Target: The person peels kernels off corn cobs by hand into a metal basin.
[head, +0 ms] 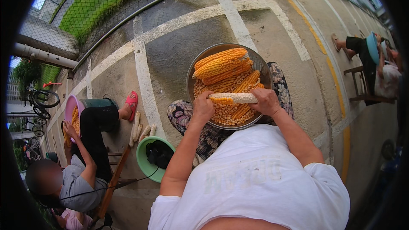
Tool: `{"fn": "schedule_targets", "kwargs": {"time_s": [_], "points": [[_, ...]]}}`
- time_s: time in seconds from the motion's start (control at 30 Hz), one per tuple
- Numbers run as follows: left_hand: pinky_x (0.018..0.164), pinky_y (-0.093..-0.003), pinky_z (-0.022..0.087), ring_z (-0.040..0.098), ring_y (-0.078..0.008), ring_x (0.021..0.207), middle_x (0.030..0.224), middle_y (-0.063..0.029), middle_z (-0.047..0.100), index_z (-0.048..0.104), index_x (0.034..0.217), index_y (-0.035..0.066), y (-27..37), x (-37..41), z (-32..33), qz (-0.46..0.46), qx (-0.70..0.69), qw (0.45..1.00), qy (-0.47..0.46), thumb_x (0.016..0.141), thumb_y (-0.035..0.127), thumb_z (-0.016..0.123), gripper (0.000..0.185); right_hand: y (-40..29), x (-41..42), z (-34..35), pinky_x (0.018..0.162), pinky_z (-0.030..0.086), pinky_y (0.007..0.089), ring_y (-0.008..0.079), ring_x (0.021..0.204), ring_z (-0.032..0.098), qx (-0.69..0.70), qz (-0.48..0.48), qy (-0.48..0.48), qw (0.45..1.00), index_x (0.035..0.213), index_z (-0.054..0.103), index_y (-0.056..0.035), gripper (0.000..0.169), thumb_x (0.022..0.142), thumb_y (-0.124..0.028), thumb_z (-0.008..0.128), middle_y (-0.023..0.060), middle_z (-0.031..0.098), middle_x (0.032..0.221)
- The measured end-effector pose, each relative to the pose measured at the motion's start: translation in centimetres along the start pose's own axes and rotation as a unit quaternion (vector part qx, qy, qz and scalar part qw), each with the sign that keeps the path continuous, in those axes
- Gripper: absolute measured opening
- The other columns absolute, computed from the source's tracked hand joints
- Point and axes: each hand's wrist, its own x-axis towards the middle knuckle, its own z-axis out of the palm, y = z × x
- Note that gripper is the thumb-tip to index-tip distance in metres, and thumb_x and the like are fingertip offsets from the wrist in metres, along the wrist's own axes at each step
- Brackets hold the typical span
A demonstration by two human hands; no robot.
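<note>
A round metal basin with a perforated wall rests on my lap. Inside it, whole orange ears of dried corn lie piled at the far side, over loose kernels. Across the near half of the basin I hold a mostly stripped corn cob level between both hands; some orange kernels remain on its lower left side. My left hand grips the cob's left end, and my right hand is closed round its right end.
A green plastic basin holding a black item stands at lower left, near bare cobs on the pavement. A seated person at left handles corn in a pink basin. Another person sits far right with a blue basin.
</note>
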Motion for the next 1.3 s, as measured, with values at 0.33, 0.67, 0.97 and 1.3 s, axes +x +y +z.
{"fn": "schedule_targets", "kwargs": {"time_s": [0.33, 0.67, 0.97, 1.3], "points": [[0.072, -0.0302, 0.054, 0.066, -0.0171, 0.076, 0.086, -0.0133, 0.068, 0.048, 0.134, -0.002, 1.1, -0.6, -2.4, -0.024, -0.231, 0.967, -0.104, 0.083, -0.002, 0.040, 0.052, -0.2, 0.0, 0.1, 0.062, 0.052, 0.0403, 0.0304, 0.072, 0.065, 0.029, 0.036, 0.020, 0.999, 0.087, 0.061, -0.0083, 0.028, 0.068, -0.024, 0.074, 0.0119, 0.064, 0.078], [0.071, -0.0281, 0.057, 0.068, -0.0154, 0.081, 0.095, -0.0097, 0.069, 0.056, 0.126, 0.000, 0.0, -0.6, -2.1, 0.011, -0.315, 0.944, -0.097, 0.098, 0.020, 0.056, 0.035, -0.3, 0.3, -0.1, 0.061, 0.051, 0.0406, 0.0302, 0.071, 0.064, 0.023, 0.031, 0.004, 0.999, 0.086, 0.059, -0.0086, 0.026, 0.069, -0.024, 0.072, 0.0114, 0.063, 0.076], [0.071, -0.0273, 0.056, 0.068, -0.0146, 0.080, 0.094, -0.0087, 0.069, 0.058, 0.125, 0.000, -0.4, -1.3, -1.9, 0.071, -0.222, 0.970, -0.073, 0.099, 0.019, 0.053, 0.032, -0.4, 0.2, -0.1, 0.061, 0.051, 0.0407, 0.0304, 0.071, 0.065, 0.030, 0.028, 0.004, 0.999, 0.085, 0.059, -0.0087, 0.025, 0.070, -0.024, 0.072, 0.0112, 0.063, 0.076], [0.073, -0.0275, 0.055, 0.068, -0.0141, 0.083, 0.094, -0.0087, 0.069, 0.056, 0.126, -0.001, 0.1, -1.4, -3.4, 0.083, -0.124, 0.978, -0.147, 0.101, 0.016, 0.047, 0.031, 0.4, 1.6, -2.7, 0.071, 0.054, 0.0378, 0.0298, 0.078, 0.067, 0.135, 0.101, -0.176, 0.970, 0.098, 0.066, -0.0037, 0.043, 0.067, -0.030, 0.079, 0.0137, 0.069, 0.089]]}}
